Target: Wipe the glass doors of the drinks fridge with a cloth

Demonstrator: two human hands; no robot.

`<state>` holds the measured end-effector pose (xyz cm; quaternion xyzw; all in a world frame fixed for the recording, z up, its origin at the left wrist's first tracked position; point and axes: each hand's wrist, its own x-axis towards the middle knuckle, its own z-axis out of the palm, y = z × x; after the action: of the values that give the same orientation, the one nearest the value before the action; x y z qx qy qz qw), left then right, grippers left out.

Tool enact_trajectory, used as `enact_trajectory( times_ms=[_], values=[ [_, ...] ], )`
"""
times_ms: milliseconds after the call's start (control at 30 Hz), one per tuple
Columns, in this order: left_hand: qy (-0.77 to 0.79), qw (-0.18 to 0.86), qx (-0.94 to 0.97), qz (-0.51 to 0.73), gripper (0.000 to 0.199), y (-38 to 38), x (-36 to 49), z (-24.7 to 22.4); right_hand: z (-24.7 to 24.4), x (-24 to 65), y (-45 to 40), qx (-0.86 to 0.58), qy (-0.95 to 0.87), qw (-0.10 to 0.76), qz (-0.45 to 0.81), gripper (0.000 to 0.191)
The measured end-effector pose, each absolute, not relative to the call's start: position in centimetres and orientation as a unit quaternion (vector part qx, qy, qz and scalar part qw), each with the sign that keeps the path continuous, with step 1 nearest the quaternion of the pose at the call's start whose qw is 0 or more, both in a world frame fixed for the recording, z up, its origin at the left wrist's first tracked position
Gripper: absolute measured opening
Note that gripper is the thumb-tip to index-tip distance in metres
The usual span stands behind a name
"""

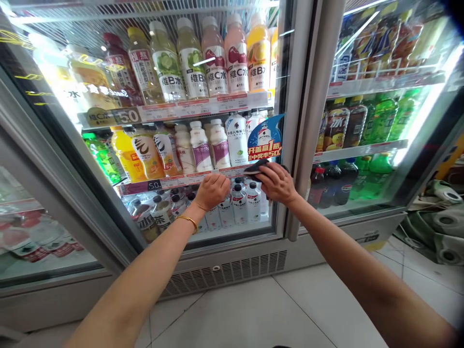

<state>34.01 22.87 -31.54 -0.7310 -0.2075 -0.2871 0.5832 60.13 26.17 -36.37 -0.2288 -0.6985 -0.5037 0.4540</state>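
My right hand (277, 183) presses a dark cloth (256, 167) against the glass door (250, 231) of a drinks fridge, its fingers bent over the cloth. This hand is just below a blue and red sticker (265, 137) near the door's right edge. To the left, my left hand (213, 191) is closed in a fist in front of the same glass, and nothing shows in it. A gold bracelet (188, 221) circles the left wrist. Whether the fist touches the glass I cannot tell.
Behind the glass, shelves hold several rows of bottled drinks (237, 128). A vertical door handle (302, 121) runs beside my right forearm. Another fridge door (362, 150) stands at right. Below are a vent grille (232, 270) and floor tiles (246, 314); rolled green material (440, 217) lies at far right.
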Motion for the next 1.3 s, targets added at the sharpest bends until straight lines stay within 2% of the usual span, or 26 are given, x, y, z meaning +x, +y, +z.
enact_trajectory(
  times_ms=[133, 267, 433, 633, 700, 767, 867, 967, 1133, 1300],
  values=[
    [-0.242, 0.595, -0.699, -0.315, 0.013, 22.7, 31.5, -30.7, -33.7, 55.9, 26.2, -0.358, -0.586, 0.584, -0.433, 0.036],
    [-0.272, 0.601, -0.670, -0.340, 0.014, 22.9, 30.5, -30.8, -32.2, 49.5, 26.0, -0.408, -0.523, 0.629, -0.405, 0.037],
    [-0.283, 0.579, -0.683, -0.344, 0.016, 23.2, 30.4, -31.5, -34.7, 47.0, 25.5, -0.314, -0.637, 0.535, -0.457, 0.037],
    [-0.291, 0.528, -0.737, -0.306, 0.019, 22.8, 29.6, -31.3, -37.5, 53.2, 25.8, -0.164, -0.756, 0.452, -0.443, 0.034],
    [-0.281, 0.532, -0.740, -0.301, 0.019, 22.4, 28.8, -31.1, -36.8, 54.8, 25.9, -0.186, -0.744, 0.461, -0.446, 0.032],
    [-0.268, 0.558, -0.724, -0.304, 0.017, 22.1, 27.9, -30.9, -35.5, 54.7, 25.9, -0.257, -0.694, 0.508, -0.442, 0.032],
    [-0.258, 0.593, -0.693, -0.319, 0.014, 22.0, 26.6, -30.8, -33.2, 51.5, 25.7, -0.356, -0.594, 0.591, -0.413, 0.033],
    [-0.266, 0.593, -0.683, -0.334, 0.015, 22.2, 26.0, -31.1, -32.0, 47.0, 25.5, -0.379, -0.554, 0.623, -0.402, 0.035],
    [-0.299, 0.552, -0.699, -0.341, 0.018, 22.6, 26.0, -31.7, -33.5, 43.7, 25.1, -0.292, -0.622, 0.574, -0.444, 0.037],
    [-0.296, 0.533, -0.720, -0.332, 0.017, 22.3, 25.9, -31.7, -36.3, 47.4, 25.0, -0.174, -0.727, 0.480, -0.459, 0.035]
  ],
)
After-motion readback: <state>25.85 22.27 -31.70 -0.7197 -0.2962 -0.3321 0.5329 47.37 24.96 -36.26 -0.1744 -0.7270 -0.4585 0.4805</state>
